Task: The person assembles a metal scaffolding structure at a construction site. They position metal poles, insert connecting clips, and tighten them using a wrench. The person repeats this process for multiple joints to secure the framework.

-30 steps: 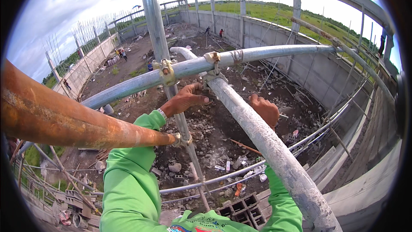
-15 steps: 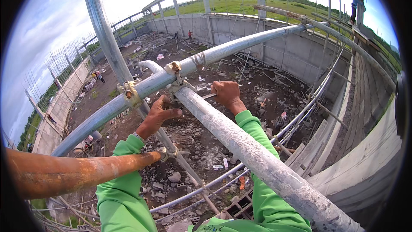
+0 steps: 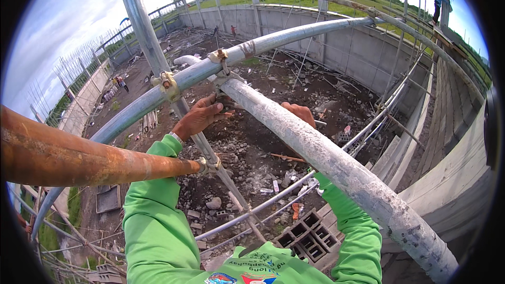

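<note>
Left hand point(image 3: 201, 118) and right hand point(image 3: 298, 112) are apart, either side of a crusted pale pipe point(image 3: 336, 165). A metal clamp point(image 3: 226, 77) sits just above the left fingers; whether they grip anything I cannot tell. Partly hidden behind that pipe, the right hand curls round a thin rod point(image 3: 321, 122). Above both, a smooth grey pipe point(image 3: 294, 36) crosses. Nearer than the left hand, a rusty pipe point(image 3: 94, 158) passes over the left sleeve point(image 3: 158, 215); rubble point(image 3: 234, 160) lies far below.
</note>
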